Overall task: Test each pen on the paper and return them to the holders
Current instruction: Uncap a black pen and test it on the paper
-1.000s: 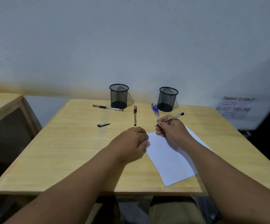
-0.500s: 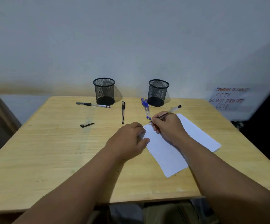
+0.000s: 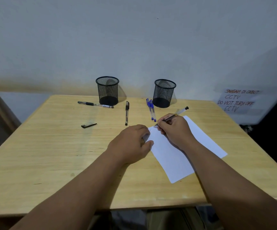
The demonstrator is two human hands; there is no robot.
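One pen point(image 3: 173, 115) is gripped in the right hand point(image 3: 174, 130), its tip set on the far corner of the paper point(image 3: 175, 156), where a small mark is visible. The paper is pressed flat on the counter point(image 3: 51, 155) by the left hand point(image 3: 131, 143), its fingers partly curled. Both mesh holders point(image 3: 107, 90) point(image 3: 164, 92) appear empty. Two black pens point(image 3: 94, 104) point(image 3: 126, 112) and two blue pens point(image 3: 151, 109) lie near the holders, and a loose cap point(image 3: 88, 125) lies apart. The task is judged to be at an early stage: testing is under way and no pen has been returned.
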